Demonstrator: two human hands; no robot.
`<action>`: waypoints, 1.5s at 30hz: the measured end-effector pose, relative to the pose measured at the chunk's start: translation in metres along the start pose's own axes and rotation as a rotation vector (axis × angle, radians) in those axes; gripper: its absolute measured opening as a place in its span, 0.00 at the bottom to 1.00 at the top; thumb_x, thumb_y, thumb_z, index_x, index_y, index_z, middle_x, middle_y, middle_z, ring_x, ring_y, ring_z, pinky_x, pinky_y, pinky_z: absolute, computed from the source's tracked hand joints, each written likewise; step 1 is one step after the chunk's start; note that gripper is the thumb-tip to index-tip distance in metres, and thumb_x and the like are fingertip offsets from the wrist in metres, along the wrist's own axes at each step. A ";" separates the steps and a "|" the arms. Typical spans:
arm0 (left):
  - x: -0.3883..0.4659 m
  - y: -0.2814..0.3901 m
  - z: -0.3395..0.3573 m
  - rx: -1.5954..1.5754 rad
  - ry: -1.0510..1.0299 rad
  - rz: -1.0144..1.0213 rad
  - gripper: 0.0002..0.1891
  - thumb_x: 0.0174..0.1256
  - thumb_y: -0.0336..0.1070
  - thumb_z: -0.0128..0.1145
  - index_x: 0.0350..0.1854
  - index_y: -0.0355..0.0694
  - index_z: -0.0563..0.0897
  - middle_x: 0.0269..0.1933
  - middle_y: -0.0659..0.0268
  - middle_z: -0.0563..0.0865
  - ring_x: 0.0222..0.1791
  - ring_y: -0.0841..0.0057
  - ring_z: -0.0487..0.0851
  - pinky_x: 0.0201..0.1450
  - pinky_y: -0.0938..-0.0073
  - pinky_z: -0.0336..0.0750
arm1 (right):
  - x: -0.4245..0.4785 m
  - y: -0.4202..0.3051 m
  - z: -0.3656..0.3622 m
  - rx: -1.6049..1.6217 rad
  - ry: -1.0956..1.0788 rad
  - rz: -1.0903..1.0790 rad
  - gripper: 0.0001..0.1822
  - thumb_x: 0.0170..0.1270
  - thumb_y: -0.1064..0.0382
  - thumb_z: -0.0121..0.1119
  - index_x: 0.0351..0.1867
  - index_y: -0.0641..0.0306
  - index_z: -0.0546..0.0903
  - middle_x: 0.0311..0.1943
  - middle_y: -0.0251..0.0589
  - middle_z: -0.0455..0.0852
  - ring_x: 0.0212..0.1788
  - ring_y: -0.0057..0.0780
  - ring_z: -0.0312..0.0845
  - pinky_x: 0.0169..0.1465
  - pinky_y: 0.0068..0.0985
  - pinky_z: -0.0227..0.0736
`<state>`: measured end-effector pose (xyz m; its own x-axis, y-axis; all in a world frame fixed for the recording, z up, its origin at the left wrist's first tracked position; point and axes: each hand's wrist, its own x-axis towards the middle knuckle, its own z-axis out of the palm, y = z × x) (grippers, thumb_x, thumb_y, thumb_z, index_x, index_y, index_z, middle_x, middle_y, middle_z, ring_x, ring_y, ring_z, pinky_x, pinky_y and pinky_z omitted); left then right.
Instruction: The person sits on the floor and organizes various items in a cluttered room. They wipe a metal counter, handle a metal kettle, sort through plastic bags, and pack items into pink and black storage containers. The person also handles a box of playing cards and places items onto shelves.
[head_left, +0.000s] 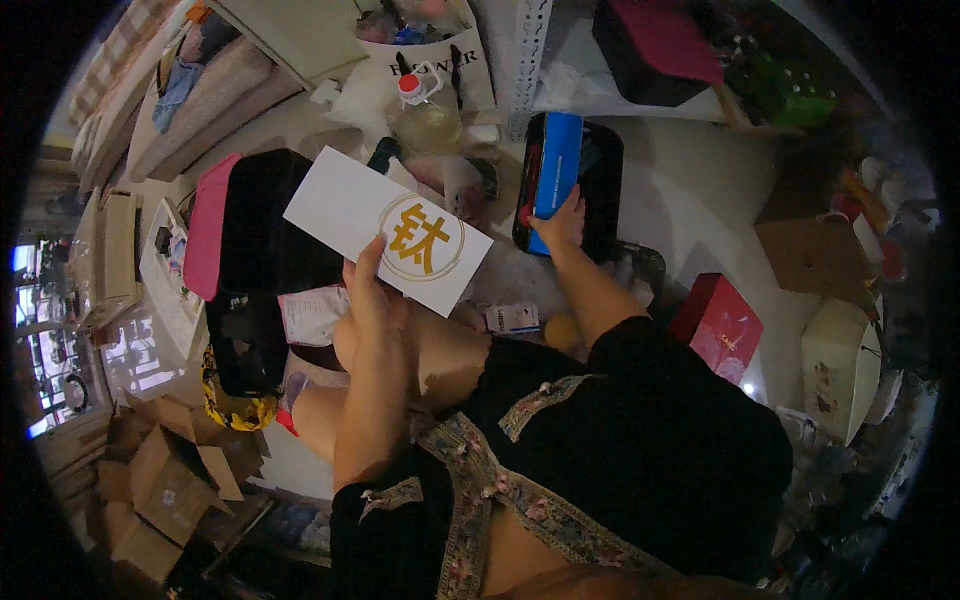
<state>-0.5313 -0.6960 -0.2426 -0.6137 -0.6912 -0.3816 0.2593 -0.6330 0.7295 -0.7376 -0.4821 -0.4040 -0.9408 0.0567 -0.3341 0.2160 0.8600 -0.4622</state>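
Observation:
My left hand (371, 289) holds a flat white box (337, 195) by its lower edge, the thumb on its face; the box bears a large gold character inside a ring. My right hand (561, 221) grips the near end of a long blue box (561, 150), which lies tilted in or over a black open bin (604, 180). Beside the fingertips of that hand, a small red round thing (526, 214) shows. Left of the white box stands a large black container (259, 225) with a pink lid or side (212, 225).
A capped plastic jug (424, 120) and a white bag with handles (480, 67) stand ahead. To the right are a red box (716, 326) and a brown cardboard box (806, 251). Opened cartons (169, 480) lie at the lower left, near a yellow and black bag (240, 411).

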 end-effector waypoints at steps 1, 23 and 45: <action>-0.001 0.001 0.000 -0.004 0.016 -0.007 0.27 0.62 0.31 0.63 0.63 0.33 0.69 0.56 0.56 0.82 0.55 0.65 0.83 0.61 0.64 0.78 | 0.001 0.001 0.002 0.037 -0.033 0.031 0.70 0.42 0.44 0.81 0.79 0.47 0.39 0.75 0.58 0.53 0.71 0.58 0.61 0.67 0.50 0.69; -0.003 -0.006 0.007 -0.045 0.032 -0.008 0.26 0.66 0.38 0.60 0.63 0.29 0.73 0.61 0.50 0.81 0.61 0.58 0.81 0.67 0.58 0.75 | 0.016 0.070 -0.131 0.758 -0.102 0.060 0.62 0.47 0.48 0.77 0.79 0.57 0.49 0.69 0.55 0.68 0.66 0.52 0.69 0.65 0.46 0.69; -0.001 -0.003 0.002 -0.102 0.031 -0.096 0.23 0.65 0.39 0.61 0.58 0.33 0.76 0.57 0.53 0.83 0.58 0.62 0.82 0.64 0.59 0.76 | 0.024 0.066 -0.046 0.403 -0.040 -0.223 0.69 0.43 0.45 0.77 0.81 0.45 0.38 0.67 0.67 0.66 0.62 0.59 0.73 0.62 0.47 0.75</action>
<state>-0.5331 -0.6924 -0.2427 -0.6165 -0.6354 -0.4649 0.2759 -0.7274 0.6284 -0.7576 -0.4003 -0.4049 -0.9667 -0.1334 -0.2184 0.1017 0.5830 -0.8061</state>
